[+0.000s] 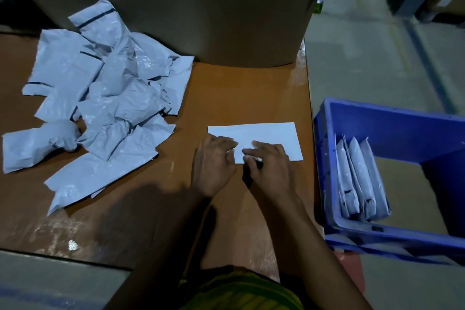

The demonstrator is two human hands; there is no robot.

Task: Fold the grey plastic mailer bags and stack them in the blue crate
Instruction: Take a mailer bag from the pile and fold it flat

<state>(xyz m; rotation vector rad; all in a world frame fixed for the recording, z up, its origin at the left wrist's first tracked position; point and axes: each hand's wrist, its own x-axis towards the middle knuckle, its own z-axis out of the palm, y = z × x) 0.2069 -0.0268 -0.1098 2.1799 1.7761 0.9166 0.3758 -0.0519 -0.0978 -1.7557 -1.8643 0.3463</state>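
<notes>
— Brown table (pixel 251 93) surface is seen across the near and middle ground; what is found nearest?
— Two bare forearms are stretched over it from the near edge. The left grip (pixel 214 166) is laid with its fingers loosely bent, and their tips are pressed on the near-left corner of a flat mailer bag (pixel 266 133). The right grip (pixel 273 166) is held just beside it. Its fingers are curled at the bag's near edge, which is pinched there.
— How is that bag placed?
— It is spread smooth as a long rectangle on the right part of the table and is touched by both grips.
— And to the sides?
— On the left, a pile of crumpled mailer bags (pixel 105 98) is heaped on the table, well apart from the flat one. Dark strips are seen on several of them. On the right, beyond the table's edge, a blue crate (pixel 377 118) is set. Folded bags (pixel 359 178) are stood on edge in a row along its left wall.
— What is seen farthest?
— A large cardboard box (pixel 176 7) is stood on the table's far side, behind the pile. Grey floor (pixel 364 58) is seen at the far right.
</notes>
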